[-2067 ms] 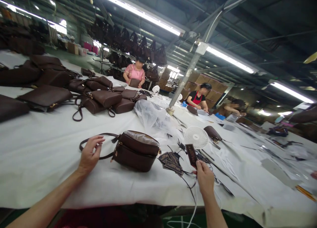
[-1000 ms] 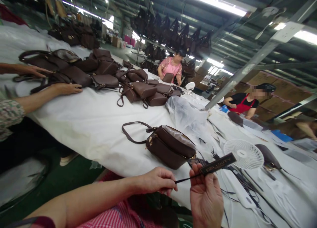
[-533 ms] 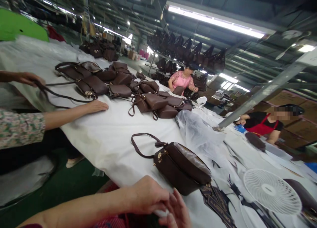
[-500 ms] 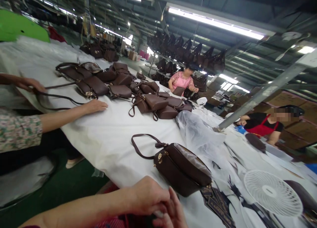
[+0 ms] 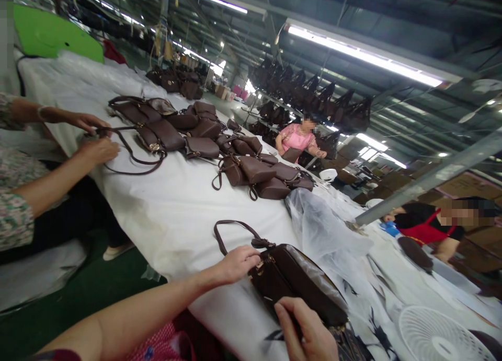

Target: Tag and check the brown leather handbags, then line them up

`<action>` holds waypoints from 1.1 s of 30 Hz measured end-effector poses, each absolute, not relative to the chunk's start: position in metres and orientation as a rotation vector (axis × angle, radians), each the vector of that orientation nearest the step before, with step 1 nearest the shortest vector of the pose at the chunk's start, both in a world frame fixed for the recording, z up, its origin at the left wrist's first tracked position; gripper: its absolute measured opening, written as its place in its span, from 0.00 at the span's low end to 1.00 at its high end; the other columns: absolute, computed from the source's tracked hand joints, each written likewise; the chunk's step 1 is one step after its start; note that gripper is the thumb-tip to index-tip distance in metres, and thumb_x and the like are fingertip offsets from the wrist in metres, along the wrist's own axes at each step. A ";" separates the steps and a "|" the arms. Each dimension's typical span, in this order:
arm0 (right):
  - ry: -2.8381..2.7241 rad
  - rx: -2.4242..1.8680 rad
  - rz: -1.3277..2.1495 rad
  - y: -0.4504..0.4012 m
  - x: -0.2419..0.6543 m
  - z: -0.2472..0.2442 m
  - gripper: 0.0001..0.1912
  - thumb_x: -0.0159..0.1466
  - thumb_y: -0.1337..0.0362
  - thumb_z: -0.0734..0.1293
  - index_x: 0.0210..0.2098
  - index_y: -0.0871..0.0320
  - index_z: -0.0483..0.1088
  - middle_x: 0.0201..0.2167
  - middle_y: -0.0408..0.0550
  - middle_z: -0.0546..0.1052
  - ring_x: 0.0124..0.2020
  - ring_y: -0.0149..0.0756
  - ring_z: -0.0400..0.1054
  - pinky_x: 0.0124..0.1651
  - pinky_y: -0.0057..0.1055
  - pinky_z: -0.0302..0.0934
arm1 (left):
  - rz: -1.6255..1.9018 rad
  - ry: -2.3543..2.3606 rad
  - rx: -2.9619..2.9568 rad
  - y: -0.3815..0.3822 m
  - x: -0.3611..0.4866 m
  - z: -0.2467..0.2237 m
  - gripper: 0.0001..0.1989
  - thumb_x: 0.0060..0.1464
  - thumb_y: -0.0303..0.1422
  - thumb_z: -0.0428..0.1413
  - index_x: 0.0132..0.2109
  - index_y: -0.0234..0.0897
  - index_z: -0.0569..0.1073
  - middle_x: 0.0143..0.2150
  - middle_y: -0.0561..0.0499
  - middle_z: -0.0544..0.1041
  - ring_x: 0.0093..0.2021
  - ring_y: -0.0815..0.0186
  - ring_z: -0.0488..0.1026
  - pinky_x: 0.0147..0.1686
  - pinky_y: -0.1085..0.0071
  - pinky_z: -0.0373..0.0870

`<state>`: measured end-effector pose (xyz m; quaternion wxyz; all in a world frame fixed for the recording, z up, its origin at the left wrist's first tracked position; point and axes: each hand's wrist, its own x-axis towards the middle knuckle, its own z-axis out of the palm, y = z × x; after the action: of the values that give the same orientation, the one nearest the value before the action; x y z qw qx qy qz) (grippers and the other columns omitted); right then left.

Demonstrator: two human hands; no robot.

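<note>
A dark brown handbag (image 5: pixel 292 280) lies on the white-covered table in front of me, its looped strap (image 5: pixel 223 230) stretching to the left. My left hand (image 5: pixel 240 263) has its fingers closed at the bag's near left end, by the gold-coloured zip hardware. Close to the bag's front face is my right hand (image 5: pixel 308 329), thumb and forefinger drawn together. A tiny pale sliver shows beside those fingertips; what they hold is too small to make out. Dark printed straps (image 5: pixel 349 340) lie partly hidden behind my right hand.
Several brown bags (image 5: pixel 251 167) are piled across the table. At left, a co-worker's hands (image 5: pixel 98 147) hold a bag strap. Clear plastic (image 5: pixel 321 230), a slanted metal post (image 5: pixel 431 178) and a white fan (image 5: pixel 435 335) stand to the right. Two other people work farther off.
My hands have come apart: the left moved up to the bag's end, the right moved right to its front. The co-worker's hands drew together on the strap. The view shifted slightly.
</note>
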<state>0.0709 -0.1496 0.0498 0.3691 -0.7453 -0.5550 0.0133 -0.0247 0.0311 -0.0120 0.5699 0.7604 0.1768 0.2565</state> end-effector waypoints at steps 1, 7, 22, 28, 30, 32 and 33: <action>-1.446 -1.918 0.022 -0.148 0.077 0.059 0.14 0.60 0.48 0.65 0.27 0.49 0.75 0.24 0.46 0.77 0.26 0.38 0.69 0.32 0.29 0.64 | 0.569 0.378 1.798 0.034 -0.019 -0.014 0.13 0.60 0.35 0.47 0.38 0.35 0.74 0.38 0.49 0.74 0.41 0.63 0.69 0.45 0.69 0.64; -1.400 -2.027 -0.028 -0.133 0.104 0.098 0.18 0.64 0.48 0.61 0.32 0.54 0.74 0.25 0.44 0.76 0.26 0.34 0.69 0.29 0.25 0.63 | 0.533 0.255 1.534 0.034 0.007 -0.019 0.17 0.60 0.43 0.49 0.48 0.37 0.71 0.41 0.50 0.74 0.41 0.64 0.68 0.44 0.69 0.64; -1.885 -2.433 -0.401 -0.049 0.130 0.105 0.12 0.67 0.60 0.61 0.31 0.53 0.75 0.30 0.44 0.74 0.32 0.33 0.70 0.30 0.28 0.51 | 0.672 0.240 1.041 0.034 0.031 -0.013 0.11 0.40 0.26 0.52 0.35 0.34 0.72 0.32 0.54 0.71 0.35 0.68 0.66 0.38 0.73 0.60; -1.858 -2.596 -0.455 -0.040 0.125 0.108 0.12 0.67 0.61 0.61 0.31 0.53 0.75 0.32 0.44 0.76 0.33 0.32 0.70 0.28 0.28 0.47 | 0.719 0.290 1.036 0.032 0.037 -0.015 0.08 0.41 0.25 0.51 0.33 0.34 0.70 0.28 0.56 0.69 0.31 0.69 0.65 0.33 0.74 0.58; -1.861 -2.647 -0.485 -0.038 0.121 0.110 0.13 0.67 0.61 0.61 0.31 0.54 0.75 0.32 0.45 0.76 0.32 0.32 0.71 0.27 0.29 0.46 | 0.740 0.307 1.053 0.032 0.039 -0.015 0.08 0.41 0.24 0.50 0.33 0.34 0.70 0.28 0.56 0.69 0.31 0.69 0.65 0.33 0.74 0.58; -1.876 -2.700 -0.496 -0.034 0.118 0.112 0.14 0.67 0.62 0.60 0.31 0.54 0.75 0.33 0.47 0.77 0.32 0.32 0.71 0.26 0.29 0.46 | 0.758 0.310 1.066 0.032 0.040 -0.014 0.08 0.41 0.23 0.50 0.32 0.34 0.70 0.28 0.56 0.69 0.31 0.69 0.65 0.33 0.74 0.59; -1.888 -2.724 -0.489 -0.032 0.116 0.114 0.14 0.67 0.62 0.59 0.31 0.55 0.76 0.33 0.48 0.77 0.32 0.33 0.71 0.26 0.29 0.46 | 0.766 0.309 1.072 0.032 0.040 -0.013 0.08 0.41 0.23 0.49 0.32 0.34 0.70 0.28 0.56 0.69 0.32 0.69 0.65 0.33 0.74 0.59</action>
<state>0.1161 -0.0315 0.1135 -0.1042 -0.8087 -0.5604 -0.1450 0.0403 0.0315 -0.0133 0.7798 0.4958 0.1431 0.3545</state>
